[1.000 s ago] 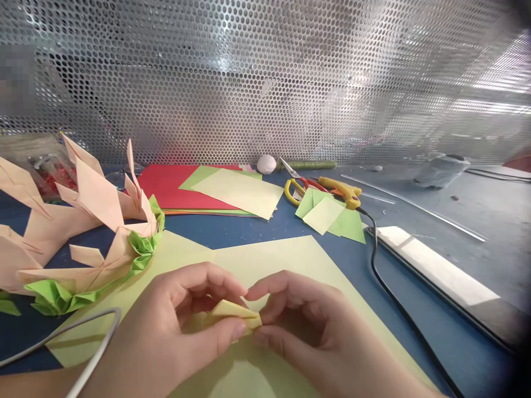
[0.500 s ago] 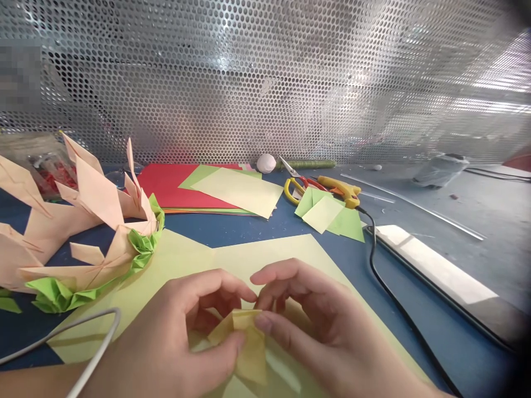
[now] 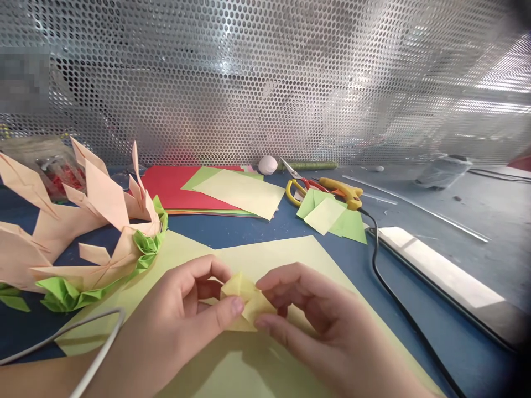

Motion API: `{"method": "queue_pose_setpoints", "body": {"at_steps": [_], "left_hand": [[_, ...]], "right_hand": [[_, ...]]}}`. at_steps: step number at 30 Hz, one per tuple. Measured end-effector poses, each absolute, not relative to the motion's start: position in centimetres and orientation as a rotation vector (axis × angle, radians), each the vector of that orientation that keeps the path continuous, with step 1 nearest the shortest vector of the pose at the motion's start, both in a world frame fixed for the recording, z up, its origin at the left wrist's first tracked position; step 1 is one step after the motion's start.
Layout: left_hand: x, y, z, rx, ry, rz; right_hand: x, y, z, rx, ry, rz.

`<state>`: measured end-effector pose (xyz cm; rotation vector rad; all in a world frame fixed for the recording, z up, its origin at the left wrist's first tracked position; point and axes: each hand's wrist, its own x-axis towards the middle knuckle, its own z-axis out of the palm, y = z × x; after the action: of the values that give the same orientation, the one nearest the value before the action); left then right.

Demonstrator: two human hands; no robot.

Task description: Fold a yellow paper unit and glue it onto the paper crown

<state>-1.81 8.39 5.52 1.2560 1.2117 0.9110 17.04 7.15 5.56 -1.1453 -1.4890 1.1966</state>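
Between my two hands is a small piece of folded yellow paper (image 3: 244,296), creased into several facets. My left hand (image 3: 194,315) pinches its left side, the thumb lying across the front. On the right edge, my right hand (image 3: 311,315) holds it with thumb and fingertips. Both hands are over large pale yellow sheets (image 3: 232,365) on the blue table. To the left stands a wreath of folded peach paper (image 3: 105,199) with crumpled green paper leaves (image 3: 62,296) along its rim.
Behind lie stacked red paper (image 3: 166,185), yellow-handled scissors (image 3: 292,190), a yellow glue gun (image 3: 342,190) and green paper squares (image 3: 352,226). A phone-like slab (image 3: 440,276) and black cable (image 3: 390,298) are right. A white cable (image 3: 99,354) crosses my left forearm. Perforated metal (image 3: 249,83) forms the back.
The folded yellow paper has been turned and raised slightly, now showing a pointed top instead of a hanging flap. My fingers have shifted to its sides.
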Motion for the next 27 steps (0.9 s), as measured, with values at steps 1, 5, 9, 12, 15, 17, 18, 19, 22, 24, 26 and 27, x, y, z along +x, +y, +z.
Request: {"method": "queue_pose_setpoints", "body": {"at_steps": [1,5,9,12,15,17,18,19,22,24,26,27], "left_hand": [[-1.8,8.4,5.5,1.248,1.207,0.908],[-1.6,8.5,5.5,1.283,1.138,0.864],[-1.6,8.4,6.1,1.270,1.225,0.825],[-1.7,8.3,6.7,1.173,1.199,0.697],[-1.8,8.5,6.9,1.176,1.125,0.694],[-1.8,8.6,6.7,1.230,1.100,0.727],[-1.8,8.7,6.6,1.236,1.097,0.735],[-1.8,8.8,6.6,1.232,1.096,0.732],[-1.8,8.9,6.5,1.236,1.073,0.694],[-1.8,8.8,6.6,1.286,1.044,0.681],[-1.8,8.8,6.7,1.319,1.046,0.698],[-1.8,8.7,6.7,1.323,1.058,0.710]], "right_hand": [[17.1,7.1,5.6,-1.149,-1.491,1.186],[17.4,7.1,5.7,-1.158,-1.568,1.094],[17.7,7.4,5.8,-1.132,-1.676,1.060],[17.9,7.5,6.0,-1.074,-1.743,1.079],[18.1,7.5,6.2,-0.978,-1.836,1.074],[18.2,7.5,6.2,-0.940,-1.861,1.081],[18.2,7.5,6.2,-0.933,-1.862,1.087],[18.3,7.5,6.2,-0.934,-1.863,1.093],[18.4,7.4,6.1,-0.949,-1.876,1.098],[18.4,7.4,6.1,-0.954,-1.891,1.087],[18.4,7.5,6.2,-0.961,-1.904,1.076],[18.3,7.5,6.3,-0.971,-1.905,1.070]]}}
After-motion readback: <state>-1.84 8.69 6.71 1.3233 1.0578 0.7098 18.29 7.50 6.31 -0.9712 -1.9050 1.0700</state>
